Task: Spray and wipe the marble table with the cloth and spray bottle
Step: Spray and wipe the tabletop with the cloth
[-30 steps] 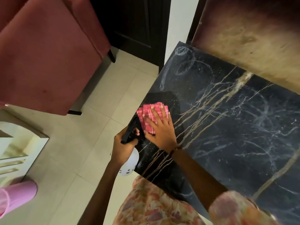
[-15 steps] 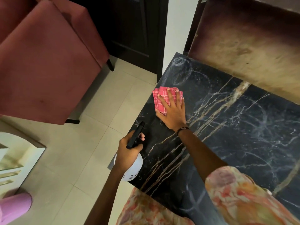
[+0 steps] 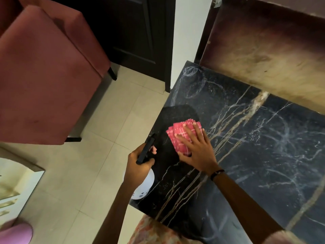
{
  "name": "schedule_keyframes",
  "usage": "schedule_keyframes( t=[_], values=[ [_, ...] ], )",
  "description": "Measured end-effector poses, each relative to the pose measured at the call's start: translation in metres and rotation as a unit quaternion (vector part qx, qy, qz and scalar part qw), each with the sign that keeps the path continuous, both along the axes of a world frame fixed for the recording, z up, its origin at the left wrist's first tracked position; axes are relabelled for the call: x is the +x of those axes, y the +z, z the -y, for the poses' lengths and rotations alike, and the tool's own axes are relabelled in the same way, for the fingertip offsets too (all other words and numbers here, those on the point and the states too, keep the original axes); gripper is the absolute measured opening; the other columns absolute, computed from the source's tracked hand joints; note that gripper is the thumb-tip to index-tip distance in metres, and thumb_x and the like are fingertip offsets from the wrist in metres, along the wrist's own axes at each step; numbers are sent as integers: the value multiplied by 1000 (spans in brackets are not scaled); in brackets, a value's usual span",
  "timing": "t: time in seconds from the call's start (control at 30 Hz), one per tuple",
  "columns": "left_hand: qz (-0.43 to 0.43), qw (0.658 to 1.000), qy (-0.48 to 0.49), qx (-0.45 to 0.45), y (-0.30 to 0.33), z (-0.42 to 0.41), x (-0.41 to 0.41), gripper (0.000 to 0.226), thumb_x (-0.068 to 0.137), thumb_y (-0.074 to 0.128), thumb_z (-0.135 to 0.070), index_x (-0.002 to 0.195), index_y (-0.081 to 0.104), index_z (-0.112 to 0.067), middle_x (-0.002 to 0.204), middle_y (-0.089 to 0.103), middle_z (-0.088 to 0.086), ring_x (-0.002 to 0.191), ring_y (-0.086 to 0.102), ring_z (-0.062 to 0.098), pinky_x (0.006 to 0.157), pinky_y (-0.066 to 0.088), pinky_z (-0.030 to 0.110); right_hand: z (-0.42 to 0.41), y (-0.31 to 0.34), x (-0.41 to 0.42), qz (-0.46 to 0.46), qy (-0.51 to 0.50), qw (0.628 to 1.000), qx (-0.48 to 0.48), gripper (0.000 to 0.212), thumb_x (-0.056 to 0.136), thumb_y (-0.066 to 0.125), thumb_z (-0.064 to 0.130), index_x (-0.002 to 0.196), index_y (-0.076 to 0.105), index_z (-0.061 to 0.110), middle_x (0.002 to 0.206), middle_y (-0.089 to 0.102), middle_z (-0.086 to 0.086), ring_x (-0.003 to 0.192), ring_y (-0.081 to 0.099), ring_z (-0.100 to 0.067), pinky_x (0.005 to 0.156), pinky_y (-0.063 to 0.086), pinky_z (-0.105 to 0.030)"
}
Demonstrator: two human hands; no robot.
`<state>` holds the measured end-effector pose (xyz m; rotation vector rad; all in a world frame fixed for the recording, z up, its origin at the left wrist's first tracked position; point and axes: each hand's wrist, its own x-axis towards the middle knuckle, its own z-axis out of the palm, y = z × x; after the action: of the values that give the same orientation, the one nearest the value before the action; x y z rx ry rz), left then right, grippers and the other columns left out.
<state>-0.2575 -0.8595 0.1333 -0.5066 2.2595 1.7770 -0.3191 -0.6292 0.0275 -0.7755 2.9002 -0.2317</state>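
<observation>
Pressing cloth point(image 3: 181, 138) under right hand point(image 3: 197, 150) fingers point(image 3: 189, 132) (spread flat) on marble table point(image 3: 255, 155).

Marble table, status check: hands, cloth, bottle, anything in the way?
Right hand flat on pink cloth, pressing it to marble table near its left edge. Left hand grips spray bottle beside that edge. Tabletop ahead unobstructed.
</observation>
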Motion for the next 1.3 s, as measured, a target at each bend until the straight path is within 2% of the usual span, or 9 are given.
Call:
schedule_keyframes(
  t=[0.23, 0.37, 0.43, 0.53, 0.6, 0.77, 0.93, 1.17, 1.3],
  values=[
    [-2, 1000, 10, -3, 4, 19, 2, 24, 65, 52, -1, 84, 64, -11, 83, 67, 4, 53, 56, 0, 59, 39, 10, 74, 6, -52, 21, -100, 995, -5, 74, 81, 37, 68, 146, 31, 34, 158, 20, -10, 144, 11, -42, 113, 13, -63],
    [4, 1000, 23, -1, 7, 29, 2, 26, 65, 52, -2, 84, 64, -15, 76, 63, 13, 45, 45, 3, 52, 35, 17, 102, 7, 16, 25, -30, 997, -65, 70, 82, 47, 63, 144, 34, 32, 156, 25, -4, 145, 6, -32, 114, 14, -61],
    [6, 999, 33, -2, 10, 32, 4, 32, 67, 56, -2, 89, 65, -25, 63, 59, 7, 42, 40, 6, 49, 34, 18, 110, 5, 52, 40, 25, 997, -69, 73, 81, 48, 64, 146, 30, 35, 157, 21, -3, 145, 2, -32, 115, 12, -61],
    [4, 999, 36, 2, 13, 34, 3, 33, 70, 59, -2, 90, 65, -28, 70, 63, 1, 43, 44, 5, 51, 37, 16, 101, 0, 65, 45, 115, 991, -52, 76, 79, 45, 68, 146, 26, 39, 158, 18, -3, 145, 8, -35, 115, 7, -60],
    [5, 1000, 27, -7, 14, 36, 3, 29, 67, 55, -5, 88, 65, -23, 78, 62, 15, 43, 39, 10, 52, 34, 26, 87, 0, 46, 22, 149, 988, -41, 74, 79, 44, 70, 144, 30, 38, 157, 23, -5, 144, 15, -35, 116, 8, -58],
    [0, 1000, 6, -13, 10, 37, -2, 29, 64, 50, -2, 85, 63, -15, 85, 64, 6, 45, 41, 8, 53, 35, 25, 51, 3, -28, 7, 4, 1000, -1, 74, 79, 40, 72, 142, 36, 33, 155, 27, -10, 143, 16, -39, 112, 17, -64],
    [-14, 1000, -19, -2, 6, 23, -19, 27, 67, 50, 1, 89, 63, -10, 83, 65, 4, 52, 56, 1, 57, 39, 7, 66, 8, -70, 27, -114, 993, 15, 80, 76, 42, 71, 145, 30, 35, 157, 22, -9, 143, 14, -42, 110, 6, -64],
    [-8, 999, -30, 31, 2, -2, -53, 30, 73, 49, 23, 86, 62, -1, 67, 62, -4, 45, 51, 0, 51, 39, 8, 51, 2, 23, 17, -32, 999, 9, 72, 82, 42, 67, 145, 31, 36, 155, 27, -8, 144, 12, -39, 112, 15, -65],
    [-15, 998, -44, 44, 1, -12, -72, 33, 74, 48, 25, 84, 62, -3, 83, 63, 9, 49, 54, -1, 55, 40, 8, -6, -3, 35, -9, -49, 998, 26, 74, 82, 40, 70, 147, 29, 35, 157, 23, -10, 145, 9, -39, 111, 16, -64]
  ],
)
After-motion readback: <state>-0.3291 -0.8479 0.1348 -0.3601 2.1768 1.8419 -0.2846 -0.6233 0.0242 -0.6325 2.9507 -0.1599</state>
